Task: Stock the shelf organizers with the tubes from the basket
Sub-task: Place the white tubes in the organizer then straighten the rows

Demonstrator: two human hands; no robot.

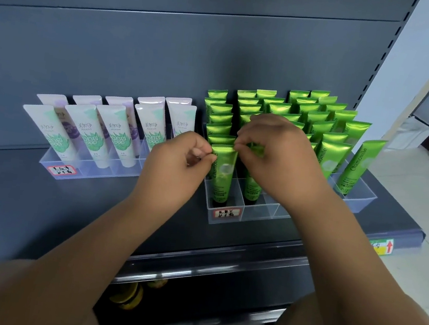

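Both hands meet at the front green tube, which stands cap-down in the front left compartment of the clear organizer on the shelf. The left hand pinches the tube's crimped top at its left corner. The right hand has a closed grip on the right corner, fingers curled over it. A second green tube stands just beside the first, under the right palm; whether that hand also holds it cannot be told. Behind them, rows of green tubes lean tightly packed. The basket is out of view.

The likely trouble lies in the release. The tube is tall and the compartment wall low, so letting go while it leans could tip it forward onto the shelf. The right wrist hangs over the packed rows, and a careless withdrawal could knock several askew.
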